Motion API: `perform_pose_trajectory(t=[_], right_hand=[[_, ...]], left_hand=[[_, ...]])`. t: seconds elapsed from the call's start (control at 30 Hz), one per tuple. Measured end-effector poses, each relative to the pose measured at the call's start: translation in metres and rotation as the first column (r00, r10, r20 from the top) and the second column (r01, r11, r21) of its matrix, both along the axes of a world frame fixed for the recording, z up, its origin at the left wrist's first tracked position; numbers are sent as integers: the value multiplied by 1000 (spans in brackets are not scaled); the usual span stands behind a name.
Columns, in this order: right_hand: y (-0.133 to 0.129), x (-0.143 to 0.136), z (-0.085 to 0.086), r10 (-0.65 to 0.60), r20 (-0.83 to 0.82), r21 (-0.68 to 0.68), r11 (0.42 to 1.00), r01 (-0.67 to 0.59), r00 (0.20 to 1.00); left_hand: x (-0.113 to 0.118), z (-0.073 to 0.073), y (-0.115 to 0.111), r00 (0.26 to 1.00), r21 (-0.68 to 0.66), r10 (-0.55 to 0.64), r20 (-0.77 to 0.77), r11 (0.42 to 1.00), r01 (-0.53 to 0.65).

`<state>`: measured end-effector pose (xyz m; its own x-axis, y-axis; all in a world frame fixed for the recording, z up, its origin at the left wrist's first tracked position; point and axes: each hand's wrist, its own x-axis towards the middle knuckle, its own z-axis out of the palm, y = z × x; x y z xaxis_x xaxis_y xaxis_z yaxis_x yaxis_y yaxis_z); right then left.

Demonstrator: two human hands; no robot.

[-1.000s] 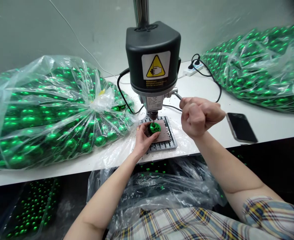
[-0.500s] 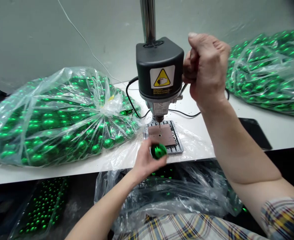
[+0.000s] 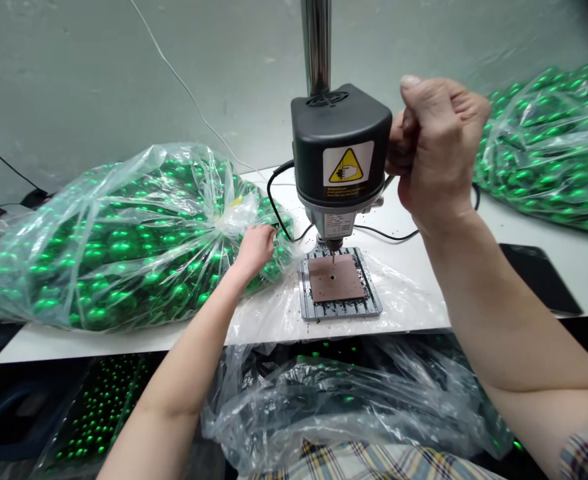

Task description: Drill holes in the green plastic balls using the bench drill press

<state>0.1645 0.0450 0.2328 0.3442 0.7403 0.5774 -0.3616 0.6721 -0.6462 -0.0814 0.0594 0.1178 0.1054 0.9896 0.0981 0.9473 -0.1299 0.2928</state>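
A black drill press (image 3: 341, 143) with a yellow warning label stands on the white table. My right hand (image 3: 441, 147) is closed round its lever at the right side of the motor housing. Under the drill bit, a brown board (image 3: 337, 278) with a small dark hole lies on the slotted metal base (image 3: 341, 309). My left hand (image 3: 257, 250) is at the right end of a clear bag of shiny green balls (image 3: 124, 250), beside the gathered plastic. Its fingers are bent and mostly hidden, and what they hold, if anything, does not show.
Another bag of green balls (image 3: 554, 147) lies at the back right, with a black phone (image 3: 541, 277) nearer me. Clear plastic (image 3: 354, 400) hangs below the table edge. Black cables run behind the press. Green balls fill a bag (image 3: 99, 407) at lower left.
My left hand has moved up and left from the drill base to the bag, and the green ball it held no longer shows. My right hand keeps its grip on the lever.
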Motion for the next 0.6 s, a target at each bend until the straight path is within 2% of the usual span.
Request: perform_pose_trajectory(t=[0.07, 0.13, 0.27, 0.37, 0.47, 0.53, 0.6], right_hand=[[0, 0, -1, -6, 1, 0, 1000, 6, 1000], [2, 0, -2, -9, 9, -4, 1000, 9, 1000], [6, 0, -3, -42, 16, 38, 998, 41, 999], [9, 0, -4, -69, 21, 47, 997, 68, 997], [9, 0, -5, -67, 25, 36, 997, 66, 997], [8, 0, -5, -53, 23, 44, 998, 52, 998], [8, 0, -5, -42, 19, 50, 998, 41, 999]], left_hand=[[-5, -8, 41, 990, -68, 122, -72, 990, -126], [-10, -17, 67, 979, -129, 185, -88, 972, -195], [-22, -27, 91, 980, -211, 193, -55, 957, -201], [-30, -30, 95, 985, -229, 172, -22, 958, -173], [-29, -32, 90, 981, -183, 195, -7, 964, -193], [-23, -30, 76, 981, -135, 191, 3, 973, -189], [-15, -26, 54, 989, -27, 149, 16, 989, -148]])
